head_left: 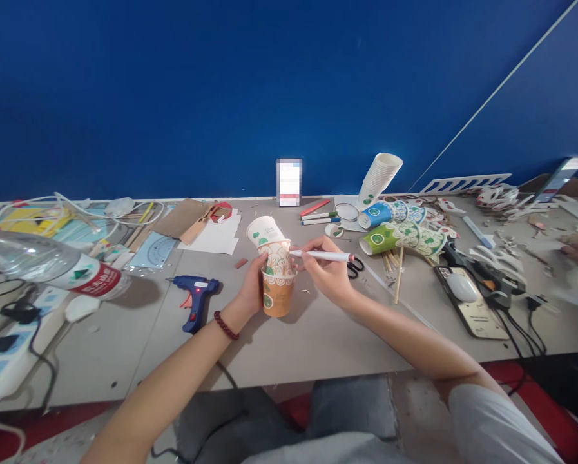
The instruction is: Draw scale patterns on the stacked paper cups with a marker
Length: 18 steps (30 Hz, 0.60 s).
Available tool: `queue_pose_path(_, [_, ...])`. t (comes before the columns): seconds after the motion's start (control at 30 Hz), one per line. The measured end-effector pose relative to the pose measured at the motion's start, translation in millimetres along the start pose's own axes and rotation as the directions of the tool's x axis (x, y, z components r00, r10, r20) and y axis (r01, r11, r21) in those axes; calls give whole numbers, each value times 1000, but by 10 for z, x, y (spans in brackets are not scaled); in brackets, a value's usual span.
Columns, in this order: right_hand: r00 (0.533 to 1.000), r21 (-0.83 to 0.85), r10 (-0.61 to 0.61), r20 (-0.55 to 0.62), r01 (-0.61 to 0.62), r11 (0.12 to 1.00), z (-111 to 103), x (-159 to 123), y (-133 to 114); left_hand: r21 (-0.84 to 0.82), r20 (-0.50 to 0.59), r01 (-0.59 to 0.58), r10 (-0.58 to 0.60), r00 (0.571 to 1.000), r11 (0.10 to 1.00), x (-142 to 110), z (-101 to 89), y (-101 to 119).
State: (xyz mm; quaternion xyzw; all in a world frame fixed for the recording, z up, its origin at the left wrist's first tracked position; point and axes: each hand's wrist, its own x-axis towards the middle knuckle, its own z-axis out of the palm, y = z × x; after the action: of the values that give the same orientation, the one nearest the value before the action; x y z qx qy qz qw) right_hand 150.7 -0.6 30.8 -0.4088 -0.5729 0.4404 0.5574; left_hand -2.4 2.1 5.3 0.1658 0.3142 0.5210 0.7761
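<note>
One view only, head. Gripping the stacked paper cups [273, 265] mid-frame with the left hand [252, 283], wrapping fingers around the left side. Pinching the white pen [334, 256] between thumb and fingers of the right hand [333, 278], aiming its left end at the cups' right side. Not managing to tell contact from a near miss at the tip, nor whether resting the stack on the table [312, 351].

Risks, judging from here:
- Leaning toward upper left at the top cup [262, 230]; possibly shifting that joint if pressing the pen too hard.
- Possibly denting thin paper by over-squeezing with the left hand.
- Possibly streaking the pattern by slipping, with nothing visible for bracing the pen.
- Showing a red light on the blue glue gun [199, 287], left of centre. If running hot, risking a burn or a knock by swinging the left forearm, lying just beside the handle.
- Possibly snagging the dark cord [227, 376] below the left wrist.

Room: running into the front edge at lower centre. Finding most space between the forearms. Tightening leftward at the gun, rightward at the black scissors [356, 267] and green cups [388, 238]. Stopping upward at the propped phone [289, 183] and blue wall [289, 84].
</note>
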Motion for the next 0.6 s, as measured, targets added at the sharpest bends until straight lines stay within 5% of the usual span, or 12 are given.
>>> queue_pose_path(0.6, [1000,29,-5,30,4,1000,-23,-5,9,-9,-80,18,-19,997,1000,7,-7,4])
